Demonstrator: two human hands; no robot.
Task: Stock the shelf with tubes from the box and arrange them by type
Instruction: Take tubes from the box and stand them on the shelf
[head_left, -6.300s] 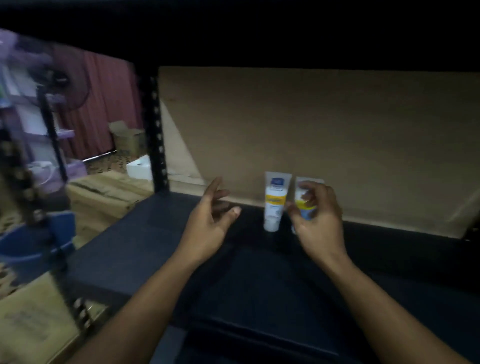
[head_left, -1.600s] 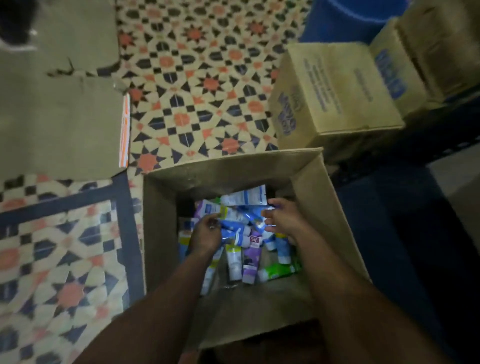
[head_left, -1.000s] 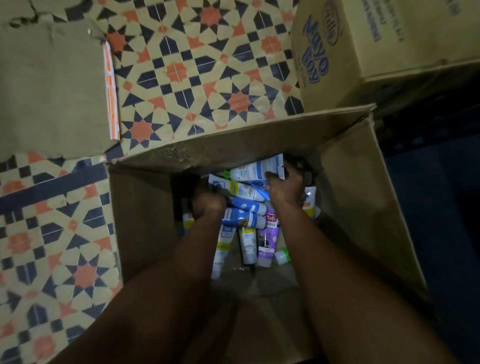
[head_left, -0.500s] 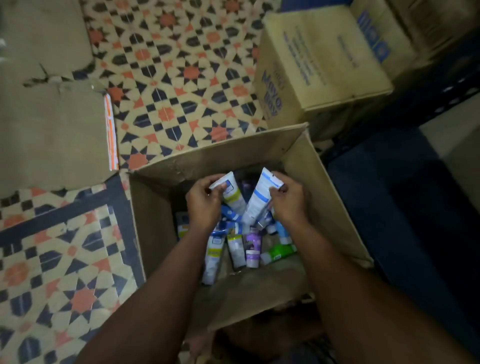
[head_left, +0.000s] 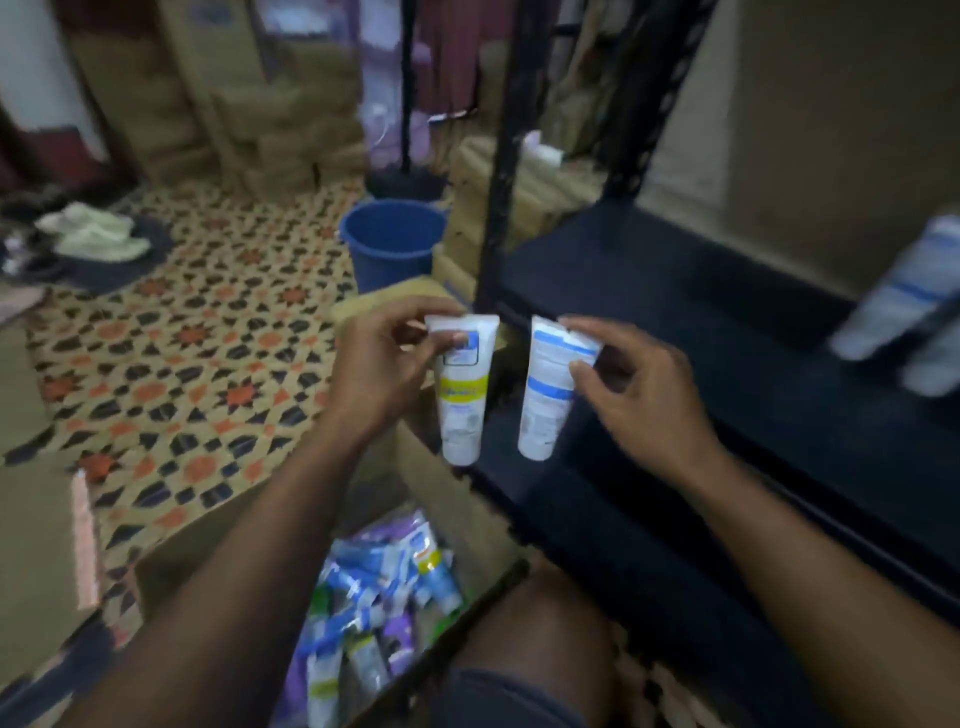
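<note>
My left hand (head_left: 382, 371) pinches the crimped top of a white tube with a yellow band (head_left: 462, 400), which hangs cap down. My right hand (head_left: 639, 387) pinches the top of a white tube with blue stripes (head_left: 545, 400), also cap down. Both tubes are in the air above the left front corner of the dark shelf (head_left: 701, 364). Below them stands the open cardboard box (head_left: 457, 499) with several mixed tubes (head_left: 374, 597) inside. Two white tubes (head_left: 914, 306) stand blurred at the shelf's right.
A black perforated shelf post (head_left: 506, 171) rises just behind the held tubes. A blue bucket (head_left: 395, 241) sits on the patterned tile floor, with stacked cartons (head_left: 291, 135) behind it. Flattened cardboard (head_left: 36, 540) lies at the left. My knee (head_left: 540, 623) is beside the box.
Both hands have lifted out of the box, each with one tube, and risen to shelf height. My view has swung up from the box toward the shelf.
</note>
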